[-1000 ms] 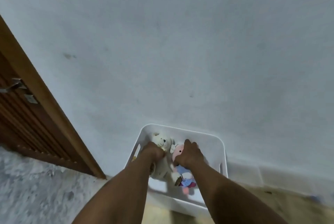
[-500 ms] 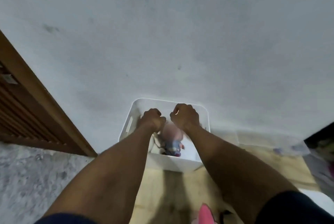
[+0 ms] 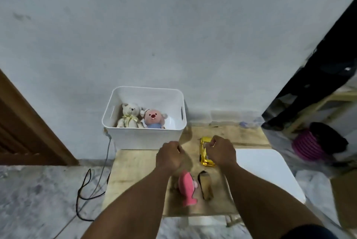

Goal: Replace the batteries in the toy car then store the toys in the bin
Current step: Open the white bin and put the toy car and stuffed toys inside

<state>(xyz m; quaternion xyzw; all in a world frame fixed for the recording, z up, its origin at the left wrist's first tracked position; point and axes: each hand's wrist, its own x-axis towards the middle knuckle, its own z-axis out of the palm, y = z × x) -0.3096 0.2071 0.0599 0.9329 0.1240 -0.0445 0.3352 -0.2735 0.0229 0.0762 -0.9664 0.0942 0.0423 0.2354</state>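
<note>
A white bin (image 3: 146, 139) stands against the wall on a low wooden board (image 3: 135, 171). In it sit a cream teddy bear (image 3: 129, 115) and a pink-faced plush in blue (image 3: 154, 118). A shiny yellow toy car (image 3: 205, 158) lies on the board in front of the bin's right corner. My right hand (image 3: 221, 152) curls over the car's far half, fingers closed on it. My left hand (image 3: 170, 154) hovers left of the car in a loose fist, holding nothing. A pink fish plush (image 3: 187, 187) and a brown toy (image 3: 206, 184) lie nearer to me, between my forearms.
A white panel (image 3: 268, 175) lies right of the board. A black cable (image 3: 87, 188) loops on the grey floor at the left, below a wooden door (image 3: 23, 126). Dark furniture and a pink ribbed object (image 3: 307, 147) crowd the right side.
Both hands have come out of the bin and drawn back over the board, leaving the two plush toys inside. My view has tilted down. The right hand has reached the yellow car.
</note>
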